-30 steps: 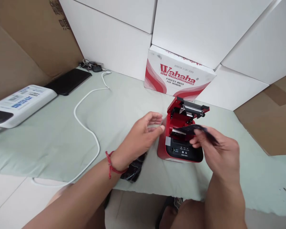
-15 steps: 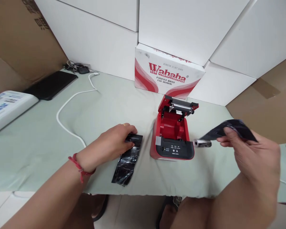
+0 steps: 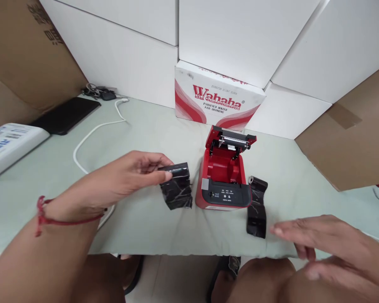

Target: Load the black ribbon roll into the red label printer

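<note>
A red and black label printer (image 3: 222, 172) stands on the cloth with its lid raised, and its red inner bay holds no roll. Left of it, my left hand (image 3: 148, 170) pinches a black label roll (image 3: 177, 187) at its top, with a loose strip hanging down. Another black roll (image 3: 257, 206), its strip partly unwound, lies on the cloth just right of the printer. My right hand (image 3: 328, 244) is apart from that roll, at lower right, fingers stretched out and holding nothing.
A Wahaha water carton (image 3: 219, 99) leans against the white boxes behind the printer. At left are a white device (image 3: 12, 145), a dark tablet-like slab (image 3: 68, 114), keys (image 3: 99, 91) and a white cable (image 3: 91, 130). Cardboard (image 3: 350, 134) borders the right side.
My right hand has taken one black roll out of the printer, laid it on the cloth at right and let go. My left hand has picked up the other roll and lifted it.
</note>
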Demonstrator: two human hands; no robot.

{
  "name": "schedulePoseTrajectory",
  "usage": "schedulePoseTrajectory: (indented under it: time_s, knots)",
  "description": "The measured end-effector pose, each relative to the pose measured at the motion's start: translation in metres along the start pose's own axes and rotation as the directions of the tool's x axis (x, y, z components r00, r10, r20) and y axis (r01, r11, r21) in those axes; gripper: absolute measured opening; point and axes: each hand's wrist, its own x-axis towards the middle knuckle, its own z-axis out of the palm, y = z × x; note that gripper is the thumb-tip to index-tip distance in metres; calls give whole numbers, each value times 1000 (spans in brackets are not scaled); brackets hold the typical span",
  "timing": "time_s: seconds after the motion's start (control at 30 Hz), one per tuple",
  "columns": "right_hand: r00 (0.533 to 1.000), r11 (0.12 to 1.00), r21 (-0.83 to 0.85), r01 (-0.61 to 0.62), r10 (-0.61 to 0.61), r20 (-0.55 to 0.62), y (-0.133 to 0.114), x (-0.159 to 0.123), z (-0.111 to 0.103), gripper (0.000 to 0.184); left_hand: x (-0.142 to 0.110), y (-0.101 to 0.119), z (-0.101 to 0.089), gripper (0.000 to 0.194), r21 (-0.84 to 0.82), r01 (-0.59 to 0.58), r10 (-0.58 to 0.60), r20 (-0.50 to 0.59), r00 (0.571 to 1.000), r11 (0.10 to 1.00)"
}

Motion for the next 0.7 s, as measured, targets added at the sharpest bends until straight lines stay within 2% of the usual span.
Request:
schedulePoseTrajectory:
  time_s: [0.07,0.1,0.17,0.23,0.27,0.33,0.43,0.53,0.7]
  knots:
    - [990,986,85,142,-142,-7,-5,4,-3,62,-8,12,-5,37,-176,-24,40,90,995,984]
    - [984,974,139,177,-170,-60,-8,11,-3,55,-11,17,-4,38,-243,-47,78,120,990,969]
    - [963,957,243,159,-96,-253,-18,30,3,40,-13,25,7,35,-316,-131,177,119,977,940]
    - [894,942,326,80,77,-442,-29,55,13,33,-11,30,27,23,-308,-228,281,140,949,924]
    - [852,936,346,64,130,-508,-33,67,19,32,-9,32,39,22,-256,-279,315,111,943,926]
    - [820,944,327,37,158,-550,-40,89,30,31,-4,33,62,24,-159,-357,375,100,922,920]
    - [873,970,244,-2,121,-473,-41,109,39,33,2,31,85,23,-108,-472,481,81,873,875]
    - [920,977,203,-59,132,-369,-37,115,41,34,5,28,93,25,-36,-549,550,29,835,835]
    - [957,986,152,-64,104,-273,-29,114,35,37,3,24,97,24,97,-538,545,-75,835,838]
